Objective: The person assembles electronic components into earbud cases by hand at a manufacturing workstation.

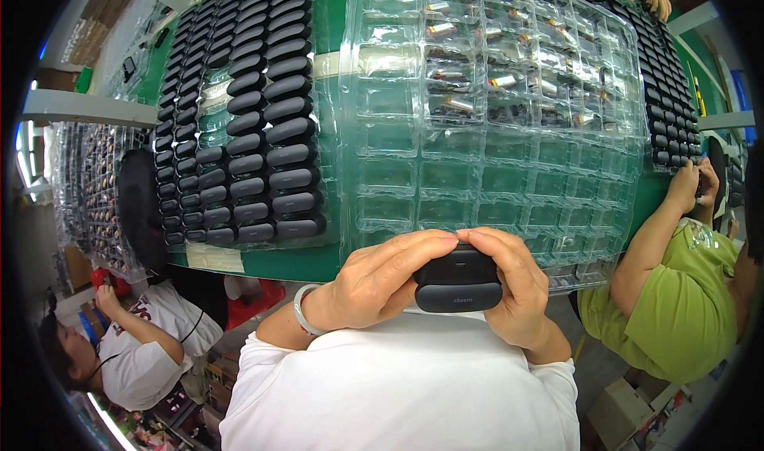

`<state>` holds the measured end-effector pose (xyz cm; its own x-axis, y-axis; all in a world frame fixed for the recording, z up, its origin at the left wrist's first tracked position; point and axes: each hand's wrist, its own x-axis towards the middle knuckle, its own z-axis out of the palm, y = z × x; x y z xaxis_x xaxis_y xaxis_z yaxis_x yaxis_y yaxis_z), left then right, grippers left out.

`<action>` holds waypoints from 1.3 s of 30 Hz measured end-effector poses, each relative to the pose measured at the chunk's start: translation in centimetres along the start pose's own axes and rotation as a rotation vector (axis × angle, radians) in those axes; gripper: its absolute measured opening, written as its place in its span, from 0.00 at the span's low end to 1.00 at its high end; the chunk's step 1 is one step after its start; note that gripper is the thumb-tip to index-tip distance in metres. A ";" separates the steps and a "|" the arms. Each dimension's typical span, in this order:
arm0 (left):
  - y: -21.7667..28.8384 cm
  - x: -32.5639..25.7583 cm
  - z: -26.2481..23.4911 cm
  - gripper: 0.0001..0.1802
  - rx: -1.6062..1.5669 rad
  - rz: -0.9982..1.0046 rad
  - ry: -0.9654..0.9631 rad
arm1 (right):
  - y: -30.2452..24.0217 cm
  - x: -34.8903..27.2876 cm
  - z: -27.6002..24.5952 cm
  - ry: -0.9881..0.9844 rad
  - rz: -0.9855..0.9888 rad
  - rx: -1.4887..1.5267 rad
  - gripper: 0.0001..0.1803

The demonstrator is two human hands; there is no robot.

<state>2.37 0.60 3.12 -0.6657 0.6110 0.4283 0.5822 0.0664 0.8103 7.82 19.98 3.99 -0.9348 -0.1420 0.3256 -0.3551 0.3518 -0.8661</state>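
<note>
Close to my chest, at the table's near edge, both hands hold a small black earbud case (458, 298) with rounded ends. It shows two parts, a front piece with a pale printed mark and a darker piece behind it. My left hand (372, 282), a pale band on its wrist, is closed around the case's left side. On the opposite side my right hand (516, 285) grips it, and the fingertips of both hands meet over its far edge. What lies beneath the fingers is hidden. Just beyond my hands is a clear plastic compartment tray (390, 182).
Small wired parts (503, 82) fill several far compartments of the clear tray. Rows of black cases (290, 156) stand on the left, and more black cases (668, 93) at the far right. A person in green (688, 292) works at right; another in white (159, 343) sits at left.
</note>
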 end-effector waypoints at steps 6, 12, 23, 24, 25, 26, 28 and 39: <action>0.1 -0.2 0.1 0.28 -0.015 0.051 -0.005 | -0.7 -0.5 -0.2 0.023 -0.058 -0.069 0.26; -2.3 -0.1 2.6 0.28 0.041 0.003 0.152 | 2.7 -0.5 1.9 0.186 -0.038 -0.090 0.28; -2.1 0.1 1.2 0.21 -0.019 -0.093 0.097 | 2.5 0.4 0.5 0.053 0.029 0.060 0.26; -1.8 -0.1 1.0 0.20 -0.036 -0.164 0.086 | 2.3 0.4 0.4 0.024 0.061 0.107 0.25; -1.1 0.2 0.6 0.17 -0.068 -0.278 0.057 | 1.9 0.5 0.4 0.026 0.063 0.109 0.25; -0.9 0.4 0.5 0.17 -0.067 -0.281 0.055 | 1.5 0.6 0.5 0.025 0.196 0.290 0.25; -0.6 0.5 0.4 0.14 -0.728 -0.747 0.115 | 1.2 0.5 0.6 0.024 0.331 0.472 0.24; -1.1 0.3 -0.3 0.29 -0.989 -0.942 0.047 | 1.4 0.2 0.6 0.002 0.568 0.724 0.18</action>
<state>1.42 0.47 2.45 -0.6476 0.6200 -0.4430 -0.6573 -0.1605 0.7363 7.16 19.86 2.65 -0.9673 -0.1234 -0.2214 0.2489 -0.2966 -0.9220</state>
